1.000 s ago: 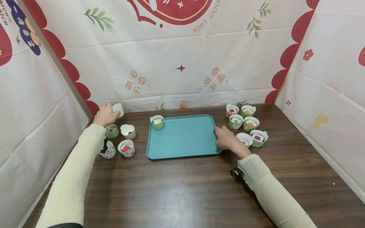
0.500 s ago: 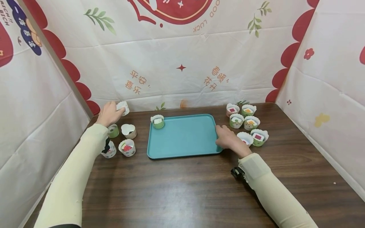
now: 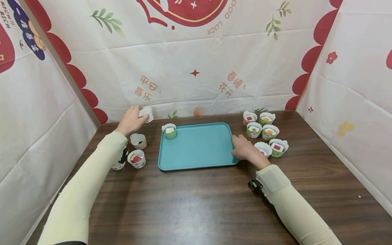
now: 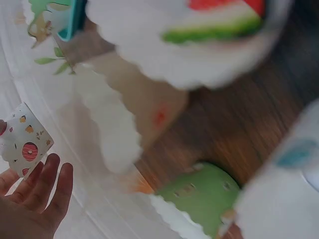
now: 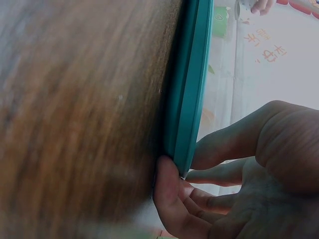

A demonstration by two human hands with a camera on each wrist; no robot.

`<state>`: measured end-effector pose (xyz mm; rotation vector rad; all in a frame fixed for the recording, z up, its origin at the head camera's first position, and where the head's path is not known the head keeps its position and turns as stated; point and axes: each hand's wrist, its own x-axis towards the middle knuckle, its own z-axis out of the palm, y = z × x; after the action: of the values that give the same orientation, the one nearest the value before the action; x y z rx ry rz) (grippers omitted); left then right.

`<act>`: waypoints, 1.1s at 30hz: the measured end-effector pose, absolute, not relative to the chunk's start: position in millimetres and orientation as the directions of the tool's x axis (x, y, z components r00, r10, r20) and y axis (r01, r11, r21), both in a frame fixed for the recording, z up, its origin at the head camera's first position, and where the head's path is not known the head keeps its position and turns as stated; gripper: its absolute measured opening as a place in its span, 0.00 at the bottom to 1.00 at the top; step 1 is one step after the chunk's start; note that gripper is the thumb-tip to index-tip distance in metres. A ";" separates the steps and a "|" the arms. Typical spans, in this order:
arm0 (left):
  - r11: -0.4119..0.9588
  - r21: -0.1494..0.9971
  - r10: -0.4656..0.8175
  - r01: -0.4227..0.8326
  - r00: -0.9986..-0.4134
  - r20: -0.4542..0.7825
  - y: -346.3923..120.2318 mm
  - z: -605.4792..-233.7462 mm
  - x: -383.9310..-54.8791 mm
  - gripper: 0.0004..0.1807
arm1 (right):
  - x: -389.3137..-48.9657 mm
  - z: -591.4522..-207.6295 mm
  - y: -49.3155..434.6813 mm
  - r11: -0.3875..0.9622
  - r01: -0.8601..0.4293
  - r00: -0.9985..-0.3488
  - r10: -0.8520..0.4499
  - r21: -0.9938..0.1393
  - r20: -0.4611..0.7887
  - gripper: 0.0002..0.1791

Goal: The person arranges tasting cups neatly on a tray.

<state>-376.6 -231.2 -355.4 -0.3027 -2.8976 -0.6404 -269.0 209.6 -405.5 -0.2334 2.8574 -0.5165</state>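
My left hand point(image 3: 131, 120) grips a white scalloped paper baking cup point(image 3: 148, 114) by its side, above the back left of the table. In the left wrist view this cup point(image 4: 30, 142) shows a printed pink doughnut; its contents are hidden. My right hand point(image 3: 244, 149) pinches the right rim of a teal tray point(image 3: 196, 146). In the right wrist view, thumb and fingers point(image 5: 172, 194) lie on either side of the tray's edge point(image 5: 192, 94). A green baking cup point(image 3: 169, 131) with a white piece in it stands at the tray's back left corner.
Beside my left forearm stand a pale cup point(image 3: 138, 141), a cup with a red and green piece point(image 3: 136, 159) and a partly covered cup point(image 3: 118, 166). Several filled cups point(image 3: 269, 132) are grouped right of the tray. A printed white cloth point(image 3: 196, 92) hangs behind the table.
My left hand has carried the white cup to the right, toward the tray, and slightly up. The left forearm now covers the green cup at the left. My right hand stays at the tray rim.
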 end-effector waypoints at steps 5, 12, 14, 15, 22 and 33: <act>0.876 0.416 0.184 0.244 -0.967 0.178 -215.4 -353.3 -379.3 0.36 | -268.7 -404.4 209.6 0.925 -0.107 -0.962 -0.188 -0.364 -0.197 0.39; 0.847 0.444 0.224 0.292 -0.954 0.200 -188.9 -354.2 -379.8 0.34 | -267.9 -403.6 208.8 0.924 -0.113 -0.962 -0.193 -0.365 -0.191 0.39; 0.829 0.462 0.237 0.313 -0.947 0.216 -182.0 -354.7 -381.0 0.34 | -267.8 -403.8 208.7 0.924 -0.114 -0.962 -0.195 -0.364 -0.193 0.39; 0.820 0.473 0.240 0.320 -0.945 0.224 -178.8 -355.0 -381.6 0.33 | -267.7 -403.9 208.7 0.924 -0.115 -0.962 -0.196 -0.364 -0.193 0.39; 0.764 0.544 0.253 0.347 -0.937 0.242 -160.9 -355.1 -383.9 0.32 | -268.8 -405.2 209.7 0.927 -0.113 -0.961 -0.193 -0.359 -0.196 0.38; 0.733 0.582 0.324 0.352 -0.933 0.158 -137.1 -356.2 -380.2 0.31 | -267.4 -402.8 208.6 0.925 -0.096 -0.962 -0.181 -0.368 -0.205 0.39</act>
<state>-380.2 -137.1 -356.2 -0.5625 -2.8819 -0.9819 -267.4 208.6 -402.8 -0.2085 2.8486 -0.5270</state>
